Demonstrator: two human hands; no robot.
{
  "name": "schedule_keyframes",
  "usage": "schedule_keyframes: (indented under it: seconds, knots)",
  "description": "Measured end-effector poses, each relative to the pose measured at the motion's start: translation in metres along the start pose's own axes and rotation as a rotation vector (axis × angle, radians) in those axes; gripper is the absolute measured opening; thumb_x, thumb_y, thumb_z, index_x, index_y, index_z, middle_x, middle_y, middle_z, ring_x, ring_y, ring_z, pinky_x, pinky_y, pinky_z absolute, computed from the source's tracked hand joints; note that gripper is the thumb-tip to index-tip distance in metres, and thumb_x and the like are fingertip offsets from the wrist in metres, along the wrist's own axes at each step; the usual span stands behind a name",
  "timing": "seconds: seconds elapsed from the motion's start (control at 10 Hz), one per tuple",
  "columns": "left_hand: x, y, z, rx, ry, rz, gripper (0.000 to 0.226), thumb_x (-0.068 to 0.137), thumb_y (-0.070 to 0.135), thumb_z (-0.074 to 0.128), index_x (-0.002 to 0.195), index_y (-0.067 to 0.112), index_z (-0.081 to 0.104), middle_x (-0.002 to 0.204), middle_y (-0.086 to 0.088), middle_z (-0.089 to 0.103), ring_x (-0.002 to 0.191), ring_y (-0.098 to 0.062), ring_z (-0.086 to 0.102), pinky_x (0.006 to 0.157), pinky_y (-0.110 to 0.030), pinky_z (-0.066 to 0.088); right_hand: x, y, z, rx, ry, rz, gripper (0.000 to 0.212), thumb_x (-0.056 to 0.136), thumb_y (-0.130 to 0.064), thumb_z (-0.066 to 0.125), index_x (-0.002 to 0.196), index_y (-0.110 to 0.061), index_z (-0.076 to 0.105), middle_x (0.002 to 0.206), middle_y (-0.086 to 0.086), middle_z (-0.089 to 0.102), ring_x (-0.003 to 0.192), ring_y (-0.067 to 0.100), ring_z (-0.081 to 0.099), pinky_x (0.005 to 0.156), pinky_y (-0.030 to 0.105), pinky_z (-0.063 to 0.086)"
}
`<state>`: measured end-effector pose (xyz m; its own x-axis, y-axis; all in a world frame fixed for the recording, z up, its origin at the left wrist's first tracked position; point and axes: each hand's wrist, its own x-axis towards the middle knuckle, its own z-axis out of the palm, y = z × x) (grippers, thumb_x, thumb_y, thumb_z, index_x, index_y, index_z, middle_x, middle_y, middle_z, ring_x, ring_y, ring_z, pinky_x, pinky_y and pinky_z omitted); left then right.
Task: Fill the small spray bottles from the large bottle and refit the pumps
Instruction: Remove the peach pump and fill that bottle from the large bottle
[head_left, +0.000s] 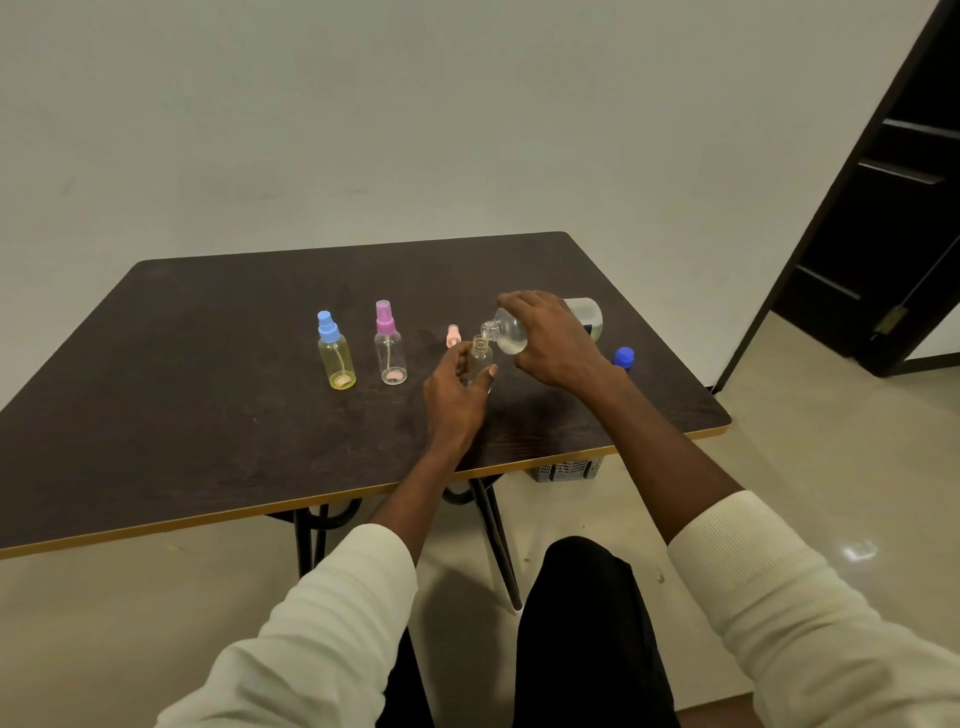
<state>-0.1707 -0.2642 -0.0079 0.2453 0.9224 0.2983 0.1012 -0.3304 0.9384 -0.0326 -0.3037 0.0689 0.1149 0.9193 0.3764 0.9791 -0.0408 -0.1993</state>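
My right hand (550, 338) grips the large clear bottle (511, 332), tipped on its side with its open neck over the mouth of a small clear spray bottle (480, 358). My left hand (454, 395) holds that small bottle upright on the dark table (208, 415). The small bottle has no pump on it. A pink pump (453, 335) stands just behind it. A yellow spray bottle with a blue pump (336, 356) and a clear one with a purple pump (389, 348) stand to the left.
A blue cap (623, 357) lies on the table right of my right wrist. The table's yellow-trimmed front edge runs close to my forearms. A grey basket (569, 469) sits on the floor under the table. A dark door frame stands at the right.
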Motion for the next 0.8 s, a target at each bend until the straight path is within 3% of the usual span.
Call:
schedule_keyframes:
  seconds: [0.6, 0.8]
  knots:
    - [0.0001, 0.0023, -0.0001, -0.018, 0.003, -0.005, 0.046, 0.087, 0.011, 0.074, 0.131, 0.012, 0.059, 0.119, -0.005, 0.070, 0.107, -0.012, 0.065, 0.096, -0.032, 0.054, 0.0007, -0.0007, -0.0021, -0.010, 0.011, -0.011, 0.076, 0.076, -0.012, 0.077, 0.144, -0.013, 0.042, 0.144, 0.008, 0.048, 0.135, 0.027, 0.040, 0.113, 0.040, 0.027]
    - [0.0001, 0.0011, 0.0001, -0.015, 0.000, -0.007, 0.047, 0.088, 0.012, 0.074, 0.132, 0.013, 0.059, 0.119, -0.004, 0.070, 0.109, -0.015, 0.065, 0.097, -0.037, 0.055, 0.0011, -0.0005, -0.0008, -0.024, 0.012, -0.014, 0.077, 0.075, -0.012, 0.078, 0.143, -0.014, 0.042, 0.144, 0.007, 0.049, 0.134, 0.026, 0.040, 0.113, 0.040, 0.027]
